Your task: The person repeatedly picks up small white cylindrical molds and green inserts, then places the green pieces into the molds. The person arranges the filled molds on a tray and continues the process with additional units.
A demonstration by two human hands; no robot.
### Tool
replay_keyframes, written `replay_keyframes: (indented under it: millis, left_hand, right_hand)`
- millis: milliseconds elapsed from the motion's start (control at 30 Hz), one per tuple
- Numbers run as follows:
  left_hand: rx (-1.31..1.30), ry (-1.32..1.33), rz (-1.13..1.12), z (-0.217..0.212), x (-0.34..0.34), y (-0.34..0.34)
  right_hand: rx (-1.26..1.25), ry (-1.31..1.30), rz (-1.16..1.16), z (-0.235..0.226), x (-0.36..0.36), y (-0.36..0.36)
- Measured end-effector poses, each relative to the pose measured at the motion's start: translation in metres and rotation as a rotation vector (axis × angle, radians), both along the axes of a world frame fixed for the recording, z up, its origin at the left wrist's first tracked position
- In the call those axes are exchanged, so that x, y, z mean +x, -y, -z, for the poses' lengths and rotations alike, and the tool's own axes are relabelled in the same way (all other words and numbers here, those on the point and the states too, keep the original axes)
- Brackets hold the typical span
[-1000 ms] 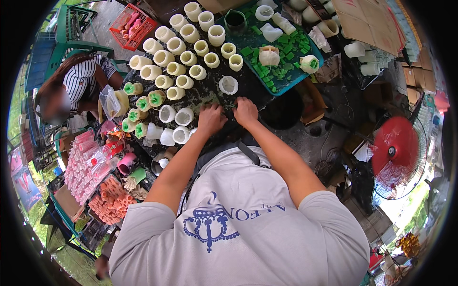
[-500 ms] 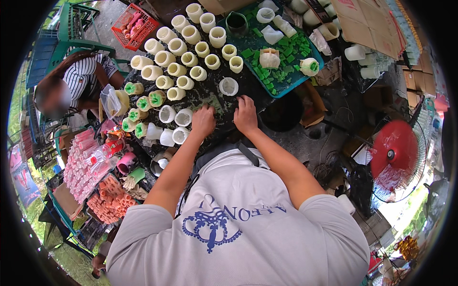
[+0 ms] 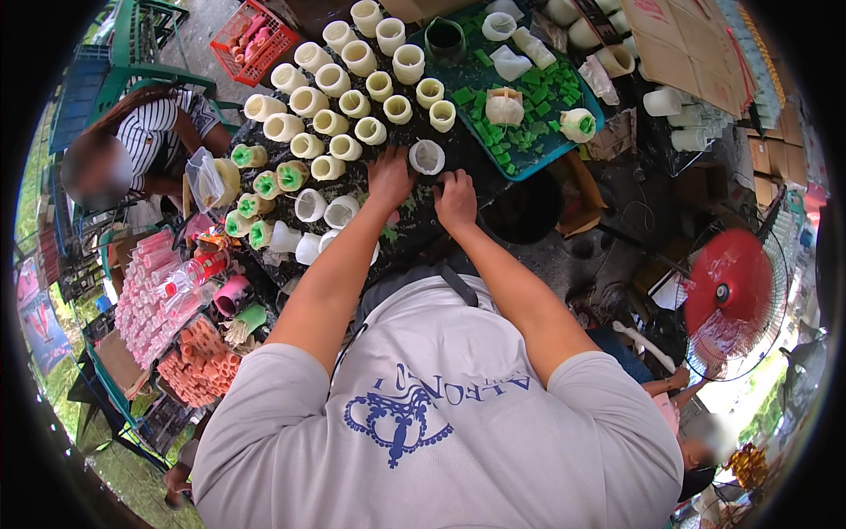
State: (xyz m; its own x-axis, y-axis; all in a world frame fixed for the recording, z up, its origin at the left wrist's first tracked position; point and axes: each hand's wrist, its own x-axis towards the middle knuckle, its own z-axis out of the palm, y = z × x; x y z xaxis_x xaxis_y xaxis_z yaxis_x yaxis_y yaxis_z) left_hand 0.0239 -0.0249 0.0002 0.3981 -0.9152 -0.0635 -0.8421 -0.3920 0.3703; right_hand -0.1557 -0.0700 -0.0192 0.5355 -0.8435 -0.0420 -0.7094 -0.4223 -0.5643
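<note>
A white, hollow round cup [image 3: 426, 157] stands on the dark table between my two hands. Just left of it lies my left hand [image 3: 390, 179], its fingers stretched toward the far side of the table. Close to the cup's near right side is my right hand [image 3: 456, 199], fingers bent and slightly apart, with no object visible in them. Rows of pale yellow hollow cups [image 3: 333, 81] fill the table beyond my left hand. Nearer, to the left, sit white cups [image 3: 341, 212] and several green-filled ones [image 3: 266, 184]. My left forearm partly covers the nearest white cups.
A teal tray [image 3: 534, 159] with green chunks and a dark pot [image 3: 444, 40] stands at the far right. Pink rolls [image 3: 150, 291] and a plastic bottle [image 3: 181, 284] lie left. A red fan [image 3: 723, 289] stands right. One person [image 3: 159, 132] sits left; another [image 3: 679, 388] is lower right.
My left hand has moved farther away, up beside the white cup, and its fingers have straightened. My right hand has shifted slightly nearer to me. A person has come into view at the lower right.
</note>
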Motion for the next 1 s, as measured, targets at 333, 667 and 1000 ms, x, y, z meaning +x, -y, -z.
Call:
replay_keyframes:
  millis: [333,667,1000]
  left_hand:
    - [0.035,0.052,0.076,0.013,0.007,-0.013]
    - [0.111,-0.158,-0.008,-0.011,-0.020,-0.068]
    - [-0.105,-0.140,0.009,0.014,0.003,-0.010]
  right_hand:
    - [0.143,-0.175,0.040,-0.011,0.011,0.010]
    - [0.124,-0.139,0.053,-0.007,0.007,0.006]
    - [0.169,-0.217,-0.017,-0.020,0.015,0.019]
